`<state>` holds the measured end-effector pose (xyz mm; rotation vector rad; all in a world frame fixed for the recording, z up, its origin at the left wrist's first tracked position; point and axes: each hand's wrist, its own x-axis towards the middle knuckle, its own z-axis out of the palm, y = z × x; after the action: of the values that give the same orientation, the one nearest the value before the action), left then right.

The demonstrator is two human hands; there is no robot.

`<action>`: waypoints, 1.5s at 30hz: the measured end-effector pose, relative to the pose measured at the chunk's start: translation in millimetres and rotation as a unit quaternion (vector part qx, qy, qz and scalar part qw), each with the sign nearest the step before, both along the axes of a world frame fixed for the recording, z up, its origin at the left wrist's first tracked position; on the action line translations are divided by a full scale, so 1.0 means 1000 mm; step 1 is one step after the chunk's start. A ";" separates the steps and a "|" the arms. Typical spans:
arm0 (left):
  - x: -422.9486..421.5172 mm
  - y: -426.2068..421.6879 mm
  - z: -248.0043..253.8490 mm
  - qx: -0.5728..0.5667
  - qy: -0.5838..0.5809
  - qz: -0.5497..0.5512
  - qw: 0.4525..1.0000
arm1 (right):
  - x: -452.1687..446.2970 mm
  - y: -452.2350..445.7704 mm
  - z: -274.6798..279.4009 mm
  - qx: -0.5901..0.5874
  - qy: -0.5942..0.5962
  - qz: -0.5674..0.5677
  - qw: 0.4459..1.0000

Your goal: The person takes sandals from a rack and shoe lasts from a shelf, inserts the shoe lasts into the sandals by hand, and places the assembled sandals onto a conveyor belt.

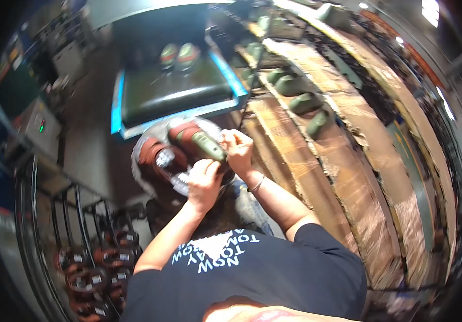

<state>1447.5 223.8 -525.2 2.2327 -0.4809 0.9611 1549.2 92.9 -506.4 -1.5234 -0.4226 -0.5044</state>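
A reddish-brown shoe (182,130) with a green shoe last (208,145) inside it rests on a pale, round padded surface (150,180) in front of my body. My left hand (205,184) is closed at the heel end of this shoe, fingers pinched at its near edge. On the other side of the heel, my right hand (237,151) is also closed, with bent fingers. The exact edge they grip is blurred. Left of it lies a second brown shoe (158,155), with a white label inside and no last showing.
A dark conveyor belt (177,96) with blue edges lies ahead, carrying a pair of shoes (179,56). To the right, cardboard-lined shelves (322,177) hold several green lasts (302,103). At lower left, a black metal rack (80,214) holds several brown shoes (88,279).
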 end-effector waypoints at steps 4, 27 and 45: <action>-0.018 0.028 0.028 0.002 0.058 -0.065 0.996 | 0.070 -0.067 0.168 -0.075 -0.263 -0.168 0.947; 0.037 0.198 -0.002 -0.299 0.035 0.075 0.951 | 0.097 -0.200 0.309 0.216 -0.015 0.102 0.971; 0.113 0.198 -0.072 -0.242 0.245 0.034 0.938 | -0.112 0.051 0.019 -0.155 0.106 0.124 0.974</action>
<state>1560.1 421.7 -597.0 1.9367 0.0609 0.4520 1437.1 144.1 -487.7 -1.7724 -0.5334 -0.0780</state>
